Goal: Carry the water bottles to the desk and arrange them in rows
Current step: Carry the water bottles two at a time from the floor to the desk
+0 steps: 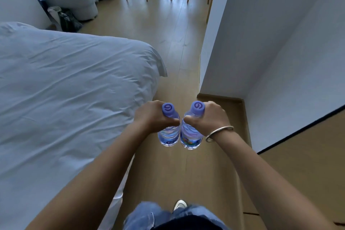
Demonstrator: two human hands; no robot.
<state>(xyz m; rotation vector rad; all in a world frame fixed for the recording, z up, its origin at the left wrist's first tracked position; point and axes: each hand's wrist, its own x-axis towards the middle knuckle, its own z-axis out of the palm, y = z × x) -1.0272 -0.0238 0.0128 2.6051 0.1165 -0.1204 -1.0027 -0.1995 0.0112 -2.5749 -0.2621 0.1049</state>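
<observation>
Underfoot, pale wood floor (173,30) between white bed (65,89) and wall (261,33).

Left hand (152,115) grips left bottle (169,129); right hand (209,117) grips right bottle (190,132). Bottles upright, touching, above wooden floor (179,43). Bed (65,89) left.

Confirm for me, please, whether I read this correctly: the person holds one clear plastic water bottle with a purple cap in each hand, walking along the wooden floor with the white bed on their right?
Not quite: the head view shows the white bed on the person's left. The rest holds: the left hand and right hand each grip a clear plastic water bottle with a purple cap above the wooden floor.
</observation>
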